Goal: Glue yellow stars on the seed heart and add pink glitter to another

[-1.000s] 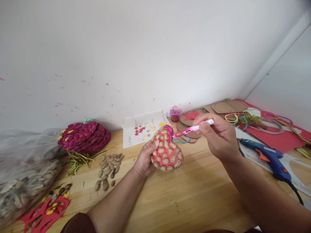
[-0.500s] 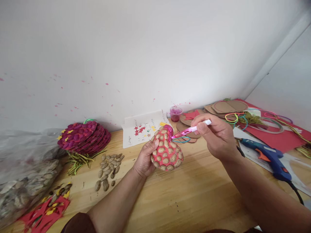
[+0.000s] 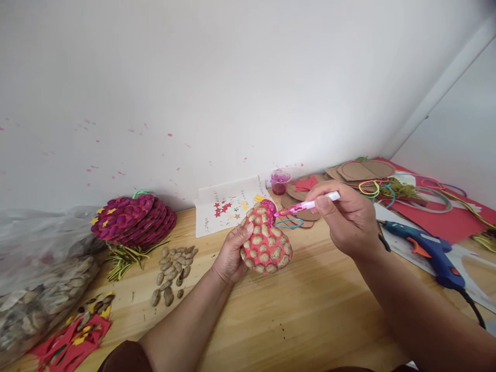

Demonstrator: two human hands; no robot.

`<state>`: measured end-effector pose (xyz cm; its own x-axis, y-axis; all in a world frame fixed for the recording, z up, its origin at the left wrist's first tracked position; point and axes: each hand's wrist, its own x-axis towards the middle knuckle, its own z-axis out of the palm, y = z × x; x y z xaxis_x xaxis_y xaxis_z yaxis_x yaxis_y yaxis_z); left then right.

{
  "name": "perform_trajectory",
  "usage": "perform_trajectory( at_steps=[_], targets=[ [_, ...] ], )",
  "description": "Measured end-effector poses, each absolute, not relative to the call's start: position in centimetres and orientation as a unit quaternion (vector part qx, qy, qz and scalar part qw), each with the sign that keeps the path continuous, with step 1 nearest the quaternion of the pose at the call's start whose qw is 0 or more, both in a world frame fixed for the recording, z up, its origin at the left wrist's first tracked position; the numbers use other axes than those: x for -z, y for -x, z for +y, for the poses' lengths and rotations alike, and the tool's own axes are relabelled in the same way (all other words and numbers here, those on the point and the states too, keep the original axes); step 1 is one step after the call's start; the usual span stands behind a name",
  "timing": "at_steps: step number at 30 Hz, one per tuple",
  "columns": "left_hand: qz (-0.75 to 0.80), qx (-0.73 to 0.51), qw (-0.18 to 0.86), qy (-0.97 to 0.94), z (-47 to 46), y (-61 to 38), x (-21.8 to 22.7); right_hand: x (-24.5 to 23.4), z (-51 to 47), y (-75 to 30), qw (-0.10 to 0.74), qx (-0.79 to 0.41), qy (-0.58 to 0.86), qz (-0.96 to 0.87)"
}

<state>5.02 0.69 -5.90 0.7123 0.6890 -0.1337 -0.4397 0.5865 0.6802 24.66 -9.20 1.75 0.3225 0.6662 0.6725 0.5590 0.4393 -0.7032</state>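
My left hand [image 3: 233,253] is closed on the left edge of a gourd-shaped red craft piece [image 3: 267,240] covered with peanut shells, held tilted above the wooden table. Part of its upper right side is coated in bright magenta; the other shells are bare tan. In my right hand [image 3: 343,219] is a slim white-handled paintbrush [image 3: 310,204], pinched between thumb and fingers. Its magenta-stained tip meets the painted upper right edge of the piece. A blue cord loop [image 3: 290,223] shows just right of the piece. Behind stands a clear plastic cup [image 3: 280,183] of magenta paint.
Left are a stack of purple painted pieces [image 3: 135,219], loose peanuts [image 3: 174,266], a plastic bag of peanuts [image 3: 42,305] and red scraps [image 3: 73,341]. A sheet with paper stars [image 3: 209,219] lies behind. Cardboard shapes [image 3: 360,170] and a blue glue gun [image 3: 434,253] are right.
The brush has shifted slightly up and to the right along the painted edge, my right hand with it. My left hand and the gourd-shaped piece stay in place.
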Motion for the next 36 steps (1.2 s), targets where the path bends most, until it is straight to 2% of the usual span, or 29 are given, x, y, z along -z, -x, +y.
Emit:
perform_trajectory(
  at_steps=[17,22,29,33,36],
  targets=[
    [0.197,-0.317,0.866,-0.332,0.74,-4.95,6.03,-1.6,-9.43,-24.78,0.603,-0.06,0.516,-0.605],
    [0.206,-0.317,0.865,-0.33,0.72,-4.98,5.95,-1.74,-9.44,-24.67,0.604,-0.032,0.533,-0.592],
    [0.207,-0.317,0.864,-0.331,0.72,-4.98,6.05,-1.78,-9.51,-24.61,0.608,-0.109,0.497,-0.609],
    [0.205,-0.314,0.867,-0.33,0.71,-4.91,5.98,-1.91,-9.53,-24.52,0.601,-0.107,0.496,-0.617],
    [0.203,-0.316,0.867,-0.328,0.68,-4.86,5.89,-2.04,-9.5,-24.46,0.61,-0.063,0.515,-0.599]
  ],
)
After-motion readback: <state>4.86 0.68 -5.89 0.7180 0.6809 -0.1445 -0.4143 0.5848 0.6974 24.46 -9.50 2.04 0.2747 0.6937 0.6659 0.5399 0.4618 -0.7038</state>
